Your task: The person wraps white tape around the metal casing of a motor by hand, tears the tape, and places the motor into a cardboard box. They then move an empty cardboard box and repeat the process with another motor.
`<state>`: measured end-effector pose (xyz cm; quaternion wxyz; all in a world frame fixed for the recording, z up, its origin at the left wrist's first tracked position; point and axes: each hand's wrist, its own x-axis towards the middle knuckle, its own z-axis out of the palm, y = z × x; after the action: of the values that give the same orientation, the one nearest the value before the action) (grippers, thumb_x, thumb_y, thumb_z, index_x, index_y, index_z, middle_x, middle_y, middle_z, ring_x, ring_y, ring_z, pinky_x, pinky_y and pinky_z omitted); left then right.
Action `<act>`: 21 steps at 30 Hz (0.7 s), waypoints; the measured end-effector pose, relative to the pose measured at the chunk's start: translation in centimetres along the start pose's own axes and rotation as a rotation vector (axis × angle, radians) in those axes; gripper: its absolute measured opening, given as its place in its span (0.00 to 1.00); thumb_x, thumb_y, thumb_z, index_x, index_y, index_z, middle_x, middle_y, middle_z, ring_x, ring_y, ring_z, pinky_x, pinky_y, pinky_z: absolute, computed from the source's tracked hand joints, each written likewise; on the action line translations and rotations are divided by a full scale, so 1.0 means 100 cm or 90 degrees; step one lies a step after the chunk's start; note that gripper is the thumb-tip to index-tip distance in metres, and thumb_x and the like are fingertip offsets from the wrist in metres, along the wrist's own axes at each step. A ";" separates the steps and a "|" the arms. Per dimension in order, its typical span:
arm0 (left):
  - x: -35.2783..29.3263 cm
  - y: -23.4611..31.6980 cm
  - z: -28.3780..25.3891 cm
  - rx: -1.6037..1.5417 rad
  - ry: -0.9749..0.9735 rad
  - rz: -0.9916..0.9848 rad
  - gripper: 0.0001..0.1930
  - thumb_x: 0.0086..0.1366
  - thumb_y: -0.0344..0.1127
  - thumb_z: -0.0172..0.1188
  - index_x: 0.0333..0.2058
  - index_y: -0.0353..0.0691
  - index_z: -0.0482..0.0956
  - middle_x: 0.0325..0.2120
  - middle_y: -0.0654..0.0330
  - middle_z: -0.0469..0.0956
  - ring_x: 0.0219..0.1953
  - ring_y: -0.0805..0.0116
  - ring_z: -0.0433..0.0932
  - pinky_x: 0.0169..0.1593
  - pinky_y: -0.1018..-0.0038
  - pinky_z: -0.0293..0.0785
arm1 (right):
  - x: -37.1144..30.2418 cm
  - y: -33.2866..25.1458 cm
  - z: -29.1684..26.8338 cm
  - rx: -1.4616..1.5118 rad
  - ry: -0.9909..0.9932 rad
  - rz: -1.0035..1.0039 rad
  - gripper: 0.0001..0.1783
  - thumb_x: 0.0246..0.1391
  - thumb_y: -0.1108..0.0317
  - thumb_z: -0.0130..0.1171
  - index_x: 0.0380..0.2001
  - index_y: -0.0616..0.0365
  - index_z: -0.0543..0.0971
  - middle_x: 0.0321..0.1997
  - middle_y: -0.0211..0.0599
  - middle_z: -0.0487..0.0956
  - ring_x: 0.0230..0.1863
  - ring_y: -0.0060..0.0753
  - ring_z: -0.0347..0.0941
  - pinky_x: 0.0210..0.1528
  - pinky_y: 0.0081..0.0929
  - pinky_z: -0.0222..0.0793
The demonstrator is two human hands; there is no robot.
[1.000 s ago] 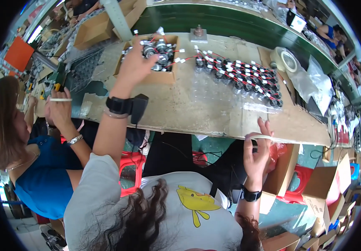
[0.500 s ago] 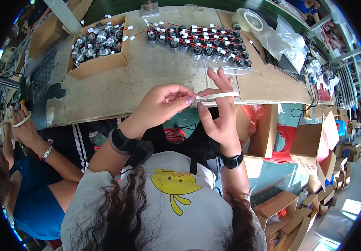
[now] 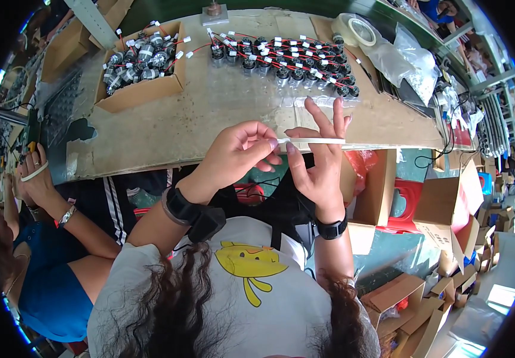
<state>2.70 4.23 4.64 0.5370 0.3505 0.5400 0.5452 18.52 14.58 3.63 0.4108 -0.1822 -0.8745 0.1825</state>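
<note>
A narrow white ring [image 3: 320, 141], like a thin roll of tape, sits around the fingers of my right hand [image 3: 320, 170], just past the table's near edge. That hand's upper fingers are spread, while its thumb and index finger reach toward the ring's left end. There, my left hand [image 3: 233, 152] pinches a small white tip [image 3: 282, 141] between thumb and index finger. Whether this tip is a loose end of the ring is too small to make out. Both hands are raised above the table's front edge, close together.
Several black cylindrical parts [image 3: 281, 74] with red wires and white tags stand in rows beyond my hands. A cardboard box [image 3: 141, 94] of similar parts is at left. A tape roll [image 3: 362, 30] and plastic bag [image 3: 421, 77] lie back right. A co-worker's hand [image 3: 39, 182] wears a white ring.
The white ring has turned from an open oval to nearly edge-on. My right hand has shifted slightly right, its fingers spreading more. My left hand still pinches at the ring's left end.
</note>
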 end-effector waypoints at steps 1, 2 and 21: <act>0.001 -0.003 0.002 -0.041 0.007 0.024 0.07 0.65 0.29 0.55 0.39 0.33 0.74 0.30 0.65 0.78 0.35 0.78 0.79 0.36 0.79 0.77 | 0.001 -0.001 0.000 0.022 -0.003 0.011 0.08 0.48 0.71 0.59 0.33 0.55 0.81 0.63 0.44 0.68 0.73 0.53 0.43 0.68 0.63 0.28; 0.001 -0.005 0.004 -0.082 0.014 0.048 0.07 0.65 0.29 0.55 0.39 0.33 0.74 0.29 0.64 0.78 0.36 0.77 0.79 0.36 0.78 0.78 | 0.001 -0.002 -0.001 0.044 -0.006 0.022 0.07 0.48 0.71 0.59 0.32 0.54 0.81 0.63 0.43 0.68 0.73 0.53 0.42 0.68 0.63 0.27; 0.102 0.017 -0.076 0.911 0.408 0.380 0.15 0.55 0.45 0.64 0.33 0.38 0.78 0.28 0.55 0.79 0.30 0.57 0.78 0.34 0.65 0.75 | -0.027 0.016 -0.029 -0.131 0.086 0.125 0.03 0.50 0.72 0.58 0.28 0.55 0.80 0.62 0.39 0.69 0.72 0.56 0.45 0.69 0.61 0.33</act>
<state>-6.74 12.70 2.95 -0.1612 0.5628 0.7666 0.2637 22.67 15.24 2.88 0.4277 -0.3202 -0.8370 0.1185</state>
